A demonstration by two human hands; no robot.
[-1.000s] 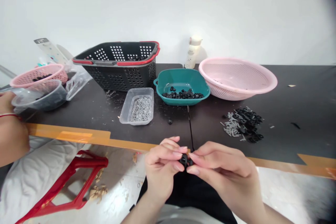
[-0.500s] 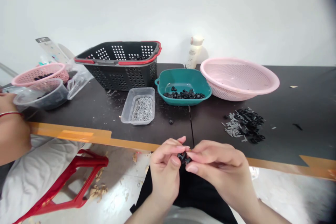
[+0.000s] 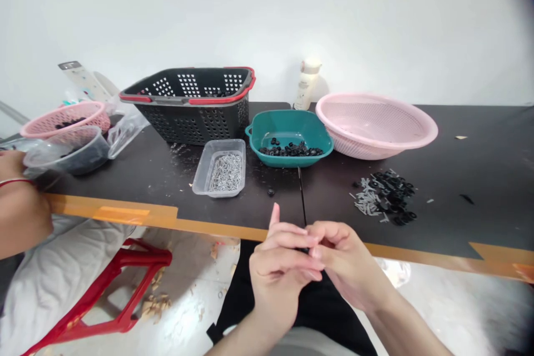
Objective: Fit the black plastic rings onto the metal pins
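Observation:
My left hand (image 3: 280, 267) and my right hand (image 3: 342, 261) meet in front of the table's orange-taped front edge (image 3: 137, 216). Their fingertips press together around a small black part that is now almost hidden between them. My left index finger sticks up. On the black table beyond lie a teal tray (image 3: 289, 134) of black rings, a clear tub (image 3: 220, 167) of metal pins, and a loose pile (image 3: 384, 196) of black rings and grey pins to the right. One stray black ring (image 3: 271, 191) lies near the table seam.
A black and red basket (image 3: 192, 101), a pink mesh bowl (image 3: 375, 121) and a white bottle (image 3: 306, 83) stand at the back. At far left another person's arm (image 3: 20, 211) rests by a clear bowl (image 3: 67, 150) and a pink basket (image 3: 67, 117). A red stool (image 3: 108, 289) stands below.
My hands have moved slightly up and closer together; the left fingers now cover the small black part, which showed plainly before. The left index finger has lifted.

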